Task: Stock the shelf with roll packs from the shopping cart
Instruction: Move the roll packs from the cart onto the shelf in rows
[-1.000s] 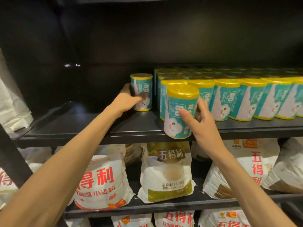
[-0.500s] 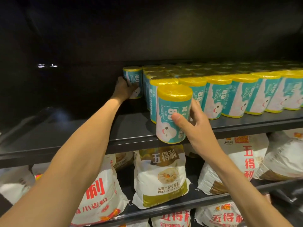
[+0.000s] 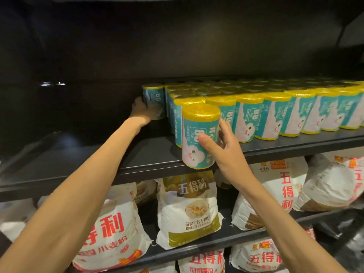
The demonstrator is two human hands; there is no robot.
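Observation:
On the dark upper shelf stand several rows of teal roll packs with yellow tops, filling its right part. My left hand reaches deep to the back and holds one roll pack upright beside the left end of the rows. My right hand grips another roll pack at the shelf's front edge, thumb across its label, its base level with the shelf lip. The shopping cart is out of view.
The left part of the upper shelf is bare and dim. Below it, two shelves carry white flour bags with red lettering and one with a green band. Another shelf board runs overhead.
My left hand has pushed its roll pack farther back, up against the left end of the rows. My right hand keeps its pack at the front edge.

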